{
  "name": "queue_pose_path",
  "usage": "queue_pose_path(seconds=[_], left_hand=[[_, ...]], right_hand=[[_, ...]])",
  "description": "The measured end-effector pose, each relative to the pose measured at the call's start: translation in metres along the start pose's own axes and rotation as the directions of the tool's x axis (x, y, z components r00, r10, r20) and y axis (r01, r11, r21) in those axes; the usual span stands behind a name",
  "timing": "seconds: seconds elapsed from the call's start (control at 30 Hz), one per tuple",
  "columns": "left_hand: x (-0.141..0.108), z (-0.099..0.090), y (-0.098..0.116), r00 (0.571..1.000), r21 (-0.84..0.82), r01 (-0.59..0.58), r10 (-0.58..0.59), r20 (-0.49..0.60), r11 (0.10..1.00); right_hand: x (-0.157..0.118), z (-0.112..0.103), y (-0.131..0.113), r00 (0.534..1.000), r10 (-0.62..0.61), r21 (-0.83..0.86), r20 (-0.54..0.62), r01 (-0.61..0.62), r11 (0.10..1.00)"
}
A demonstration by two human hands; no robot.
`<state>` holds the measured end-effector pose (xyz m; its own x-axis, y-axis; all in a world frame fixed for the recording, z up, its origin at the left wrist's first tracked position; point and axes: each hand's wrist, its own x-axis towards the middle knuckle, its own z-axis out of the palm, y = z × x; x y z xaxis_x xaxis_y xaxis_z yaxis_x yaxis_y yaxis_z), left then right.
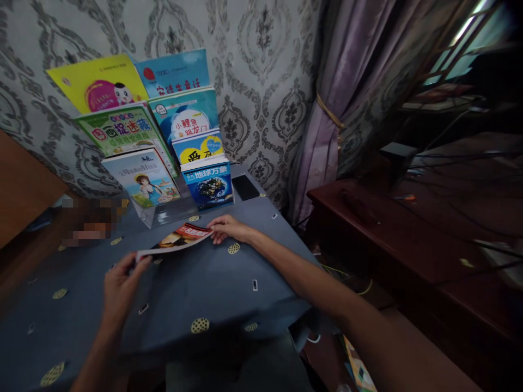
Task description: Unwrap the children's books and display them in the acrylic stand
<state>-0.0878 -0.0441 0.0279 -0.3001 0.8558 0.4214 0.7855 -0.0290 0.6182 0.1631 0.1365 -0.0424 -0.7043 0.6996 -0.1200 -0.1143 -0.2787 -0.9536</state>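
A thin book with a red and dark cover (182,237) is held level between both hands above the table, in front of a clear book rack (163,214). My left hand (122,275) pinches its left end, thumb on top. At the right end, the fingers of my right hand (226,228) are closed on its corner. Several books stand upright on the rack in tiers, among them a yellow one (96,81), a green one (122,130), a white and blue one (143,177) and a blue one with a globe (210,188).
A patterned dark blue cloth covers the table (204,288). Behind the rack's right side lies a dark flat phone-like object (245,188). A dark red cabinet (368,228) stands at right beside a curtain (339,98). Something pixelated sits at the table's left edge.
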Motion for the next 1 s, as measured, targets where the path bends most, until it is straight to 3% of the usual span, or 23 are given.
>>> queue_pose_path(seconds=[0.07,0.13,0.2,0.27,0.33,0.37,0.43,0.53,0.63,0.73,0.87,0.93,1.0], left_hand=[[0.019,-0.016,0.016,0.977,-0.029,0.034,-0.039,-0.208,0.999],[0.041,-0.033,0.034,0.931,-0.003,0.007,-0.007,-0.364,1.000],[0.064,-0.045,0.053,0.916,0.050,-0.060,0.075,-0.394,0.997],[0.085,-0.047,0.067,0.948,0.125,-0.127,0.157,-0.276,0.984],[0.102,-0.031,0.074,0.981,0.118,-0.180,0.188,-0.053,0.977],[0.109,-0.017,0.074,0.976,0.076,-0.213,0.209,0.058,0.974],[0.117,0.021,0.071,0.915,0.012,-0.264,0.247,0.318,0.964],[0.118,0.081,0.061,0.782,-0.002,-0.360,0.303,0.545,0.933],[0.115,0.123,0.050,0.731,0.045,-0.455,0.344,0.589,0.889],[0.110,0.143,0.041,0.727,0.080,-0.486,0.352,0.589,0.871],[0.098,0.147,0.034,0.750,0.149,-0.545,0.400,0.526,0.825],[0.088,0.144,0.036,0.788,0.231,-0.551,0.409,0.459,0.802],[0.077,0.138,0.042,0.838,0.311,-0.491,0.343,0.425,0.814]], right_hand=[[-0.006,0.006,-0.003,0.992,0.009,-0.038,0.125,-0.005,0.999],[-0.009,0.011,-0.006,0.979,0.016,-0.051,0.204,-0.005,0.999],[-0.011,0.015,-0.007,0.972,0.022,-0.034,0.235,-0.014,0.999],[-0.010,0.017,-0.007,0.977,0.023,0.007,0.213,-0.025,1.000],[-0.008,0.017,-0.007,0.984,0.026,0.055,0.176,-0.036,0.998],[-0.007,0.016,-0.007,0.986,0.030,0.078,0.162,-0.043,0.996],[-0.006,0.014,-0.009,0.988,0.046,0.121,0.148,-0.064,0.991],[-0.007,0.011,-0.012,0.988,0.080,0.189,0.130,-0.104,0.976],[-0.007,0.005,-0.016,0.994,0.094,0.242,0.063,-0.106,0.964],[-0.006,-0.003,-0.017,0.993,0.115,0.241,-0.019,-0.107,0.965],[-0.002,-0.010,-0.014,0.989,0.136,0.216,-0.055,-0.121,0.969],[-0.001,-0.012,-0.011,0.990,0.126,0.208,-0.056,-0.112,0.972],[0.000,-0.012,-0.008,0.992,0.110,0.200,-0.064,-0.095,0.975]])
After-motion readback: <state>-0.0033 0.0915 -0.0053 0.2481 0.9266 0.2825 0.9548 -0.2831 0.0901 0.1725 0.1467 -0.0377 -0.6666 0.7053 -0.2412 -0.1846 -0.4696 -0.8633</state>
